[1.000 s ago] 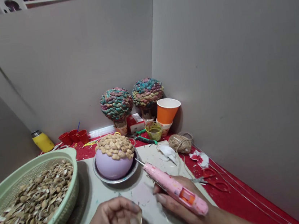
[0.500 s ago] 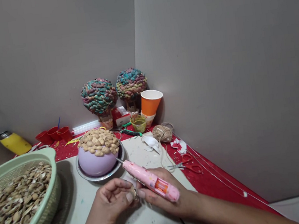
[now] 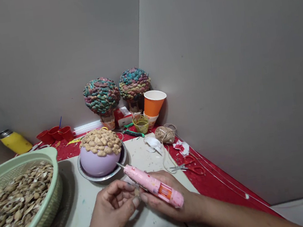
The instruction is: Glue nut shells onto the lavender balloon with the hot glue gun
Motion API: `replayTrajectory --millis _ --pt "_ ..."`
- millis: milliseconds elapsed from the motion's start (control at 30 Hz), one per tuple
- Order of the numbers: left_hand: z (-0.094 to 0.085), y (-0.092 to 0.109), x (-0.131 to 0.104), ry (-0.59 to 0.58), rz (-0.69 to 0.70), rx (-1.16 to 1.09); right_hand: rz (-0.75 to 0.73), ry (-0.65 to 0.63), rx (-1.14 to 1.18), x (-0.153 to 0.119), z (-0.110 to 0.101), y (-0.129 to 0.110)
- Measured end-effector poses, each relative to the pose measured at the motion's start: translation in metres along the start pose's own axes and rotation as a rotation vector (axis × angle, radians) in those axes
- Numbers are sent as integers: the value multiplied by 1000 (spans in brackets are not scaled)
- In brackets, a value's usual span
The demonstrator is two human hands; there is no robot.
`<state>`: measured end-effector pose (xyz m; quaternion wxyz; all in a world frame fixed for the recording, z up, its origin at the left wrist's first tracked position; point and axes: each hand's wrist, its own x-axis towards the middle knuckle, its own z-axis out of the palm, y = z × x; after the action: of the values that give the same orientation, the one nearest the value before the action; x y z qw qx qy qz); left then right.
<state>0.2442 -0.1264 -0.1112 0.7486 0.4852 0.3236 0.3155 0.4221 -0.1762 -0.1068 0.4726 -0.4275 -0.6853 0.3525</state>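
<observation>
Left grip [image 3: 115, 210]: pinched on one small piece [image 3: 137, 192], probably shell.
Right grip [image 3: 173, 180]: wrapped around a pink glue gun [image 3: 141, 176].
Purple ball [image 3: 99, 163], peanuts over its top: beyond both grips, in a metal bowl [image 3: 124, 153] on the surface [image 3: 138, 153].
Basket [image 3: 54, 158] of shells: left of the left grip.
Change I log remotely: hands apart a second ago, fingertips now almost meeting; I judge both attend to that piece.

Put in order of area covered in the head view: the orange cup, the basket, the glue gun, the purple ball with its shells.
Basket, partly outside the picture
Purple ball with its shells
Glue gun
Orange cup
</observation>
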Motion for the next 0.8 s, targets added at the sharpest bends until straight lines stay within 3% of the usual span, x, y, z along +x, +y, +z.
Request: replayTrajectory --millis 133,267,400,533,800 --pt "7 3 -3 70 48 68 -78 37 -55 -1 3 7" --pt "8 6 -2 166 49 92 -209 160 -150 -6 10 19" --pt "4 7 1 188 -2 -17 -195 280 -221 -8 10 15" --pt "2 7 0 147 -23 -55 -108 166 -109 -5 7 6" --pt "5 5 -3 75 74 81 23 71 -2 -8 11 18"
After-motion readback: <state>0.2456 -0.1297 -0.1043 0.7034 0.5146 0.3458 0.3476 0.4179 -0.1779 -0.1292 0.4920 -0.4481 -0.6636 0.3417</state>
